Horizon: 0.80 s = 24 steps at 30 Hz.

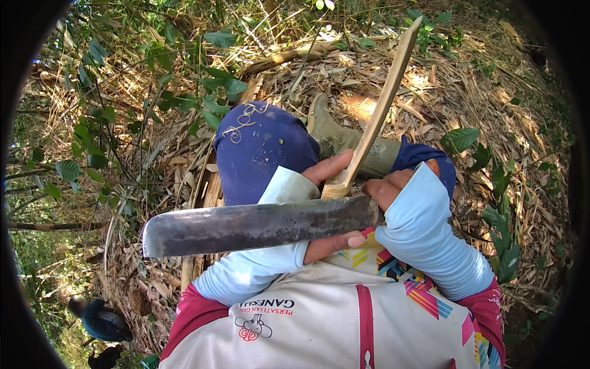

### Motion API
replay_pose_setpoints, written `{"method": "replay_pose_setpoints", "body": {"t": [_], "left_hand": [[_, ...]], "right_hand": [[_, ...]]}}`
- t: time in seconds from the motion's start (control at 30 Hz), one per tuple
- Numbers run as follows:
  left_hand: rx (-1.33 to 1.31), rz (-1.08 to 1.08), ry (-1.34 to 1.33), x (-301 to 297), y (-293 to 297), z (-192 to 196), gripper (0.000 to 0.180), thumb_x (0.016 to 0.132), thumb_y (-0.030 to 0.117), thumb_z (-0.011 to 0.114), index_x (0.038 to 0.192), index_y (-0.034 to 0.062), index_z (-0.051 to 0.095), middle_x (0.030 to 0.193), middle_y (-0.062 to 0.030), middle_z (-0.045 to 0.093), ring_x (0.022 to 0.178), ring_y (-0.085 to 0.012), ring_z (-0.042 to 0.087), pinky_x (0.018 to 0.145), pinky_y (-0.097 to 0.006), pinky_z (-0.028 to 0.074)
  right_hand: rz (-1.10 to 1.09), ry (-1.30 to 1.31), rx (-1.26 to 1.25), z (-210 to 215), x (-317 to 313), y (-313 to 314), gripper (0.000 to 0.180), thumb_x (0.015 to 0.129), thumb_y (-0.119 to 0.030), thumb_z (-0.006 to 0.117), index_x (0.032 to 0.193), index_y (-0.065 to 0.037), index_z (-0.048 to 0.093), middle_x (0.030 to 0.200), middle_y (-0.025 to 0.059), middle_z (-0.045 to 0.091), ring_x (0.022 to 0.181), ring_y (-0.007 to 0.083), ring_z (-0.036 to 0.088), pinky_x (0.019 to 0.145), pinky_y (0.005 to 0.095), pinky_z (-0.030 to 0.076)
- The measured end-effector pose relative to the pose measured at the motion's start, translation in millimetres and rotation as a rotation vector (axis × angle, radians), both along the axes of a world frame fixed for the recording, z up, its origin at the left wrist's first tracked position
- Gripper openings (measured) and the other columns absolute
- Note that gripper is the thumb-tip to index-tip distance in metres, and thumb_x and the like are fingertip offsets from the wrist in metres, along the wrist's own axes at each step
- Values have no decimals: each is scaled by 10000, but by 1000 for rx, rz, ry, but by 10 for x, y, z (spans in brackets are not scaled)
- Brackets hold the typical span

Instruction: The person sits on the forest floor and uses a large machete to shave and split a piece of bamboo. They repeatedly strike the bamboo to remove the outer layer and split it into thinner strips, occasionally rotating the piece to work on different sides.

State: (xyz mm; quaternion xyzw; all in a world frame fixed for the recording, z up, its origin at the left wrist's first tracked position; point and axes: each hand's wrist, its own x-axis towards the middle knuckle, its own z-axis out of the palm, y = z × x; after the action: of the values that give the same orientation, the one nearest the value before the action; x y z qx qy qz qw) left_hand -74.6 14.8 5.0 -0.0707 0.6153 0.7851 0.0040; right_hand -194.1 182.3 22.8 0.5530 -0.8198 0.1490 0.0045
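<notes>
A broad, dark machete (264, 226) lies crosswise in front of my torso, its blunt tip toward the left. My right hand (393, 184) is closed round its grip, which the fingers and the light blue sleeve mostly hide. Behind the blade, my left hand (330, 167) holds the lower end of a long, pale carved wooden stick (384, 101). This stick slants up to the far right and has a thicker, stepped base. The left palm is hidden by the blade; its thumb shows below the blade and a finger above, beside the stick.
My bent knee in blue trousers (264, 154) carries curled shavings. An olive boot (344, 138) rests on dry leaf litter (448, 92). Leafy plants (215, 92) grow at the left, others (504, 227) at the right. Another person (104, 321) is at the lower left.
</notes>
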Motion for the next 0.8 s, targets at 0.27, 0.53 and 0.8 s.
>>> {"method": "replay_pose_setpoints", "body": {"t": [0.27, 0.53, 0.8], "left_hand": [[-121, 45, 46, 14, 15, -94, 888, 766, 208, 825, 1461, -7, 316, 1300, -174, 502, 1208, -231, 514, 1024, -343, 419], [-83, 81, 30, 32, 79, -116, 894, 778, 238, 824, 1459, -24, 309, 1326, -165, 478, 1214, -219, 498, 1031, -335, 405], [-112, 78, 22, 10, 100, -73, 891, 779, 256, 822, 1444, -24, 299, 1214, -89, 581, 1088, -138, 564, 946, -291, 453]], "right_hand": [[16, 51, -4, -20, -24, -24, 203, 781, -241, 568, 932, -144, 664, 669, -4, 518, 615, 219, 540, 644, 480, 325], [-10, 35, 12, -41, -25, -24, 173, 810, -246, 555, 910, -146, 655, 673, 7, 524, 619, 233, 545, 634, 500, 323], [-18, 30, 13, -32, -25, -21, 161, 809, -246, 556, 891, -148, 654, 664, 4, 520, 613, 231, 545, 634, 498, 319]]}}
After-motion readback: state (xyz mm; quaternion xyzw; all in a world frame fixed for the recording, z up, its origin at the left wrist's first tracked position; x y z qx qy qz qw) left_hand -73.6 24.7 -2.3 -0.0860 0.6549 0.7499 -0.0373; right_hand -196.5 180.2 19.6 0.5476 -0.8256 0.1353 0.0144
